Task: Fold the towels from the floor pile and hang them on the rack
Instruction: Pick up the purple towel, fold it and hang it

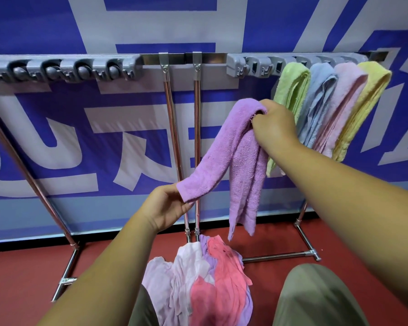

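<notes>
Terrycloth of the purple towel (233, 156) is being held folded: its bend is being gripped in the curled right hand (275, 124), one end is being pinched by the left hand (167, 205), lower and leftward. Soft, light, floppy handling is being expected, so the bend is judged the surest hold. Free rack clips (257, 67) are being seen above the right hand, the floor pile (205, 285) below the left.
</notes>
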`<action>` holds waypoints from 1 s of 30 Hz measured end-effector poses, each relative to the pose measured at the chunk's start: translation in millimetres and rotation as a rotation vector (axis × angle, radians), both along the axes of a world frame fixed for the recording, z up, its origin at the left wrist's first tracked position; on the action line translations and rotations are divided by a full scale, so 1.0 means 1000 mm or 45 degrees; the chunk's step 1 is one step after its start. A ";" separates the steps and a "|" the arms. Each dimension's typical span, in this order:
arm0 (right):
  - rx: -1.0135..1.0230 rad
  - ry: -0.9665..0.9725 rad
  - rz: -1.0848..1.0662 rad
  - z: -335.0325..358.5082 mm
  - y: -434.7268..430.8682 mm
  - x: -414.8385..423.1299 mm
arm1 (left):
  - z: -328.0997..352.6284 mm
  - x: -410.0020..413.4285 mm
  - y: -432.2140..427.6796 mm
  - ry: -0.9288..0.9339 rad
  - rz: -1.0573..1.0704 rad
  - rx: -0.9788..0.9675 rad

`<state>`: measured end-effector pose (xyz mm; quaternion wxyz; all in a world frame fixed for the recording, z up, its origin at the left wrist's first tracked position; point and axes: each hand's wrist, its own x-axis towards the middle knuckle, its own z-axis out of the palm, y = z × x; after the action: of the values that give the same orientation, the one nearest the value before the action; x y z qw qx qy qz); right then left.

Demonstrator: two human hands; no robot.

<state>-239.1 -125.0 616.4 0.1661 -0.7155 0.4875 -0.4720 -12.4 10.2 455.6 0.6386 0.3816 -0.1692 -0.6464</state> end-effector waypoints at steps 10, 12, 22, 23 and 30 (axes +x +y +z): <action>-0.014 0.025 -0.027 0.007 0.001 -0.002 | 0.011 -0.003 -0.002 -0.180 -0.420 -0.190; -0.016 0.038 -0.042 0.008 0.000 -0.003 | 0.018 -0.011 -0.006 -0.539 -0.500 -0.179; 0.016 -0.028 -0.129 0.021 -0.006 -0.017 | 0.035 -0.050 -0.027 -1.128 -0.322 -0.142; 0.021 -0.037 -0.143 0.021 -0.006 -0.019 | 0.033 -0.051 -0.029 -1.089 -0.262 -0.106; 0.013 -0.002 -0.100 0.025 -0.010 -0.025 | 0.048 -0.061 -0.040 -0.849 -0.390 -0.180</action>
<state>-264.5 -135.3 641.9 0.1515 -0.6945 0.5178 -0.4760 -73.2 -30.0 503.8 0.4691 0.4965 -0.4673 -0.5613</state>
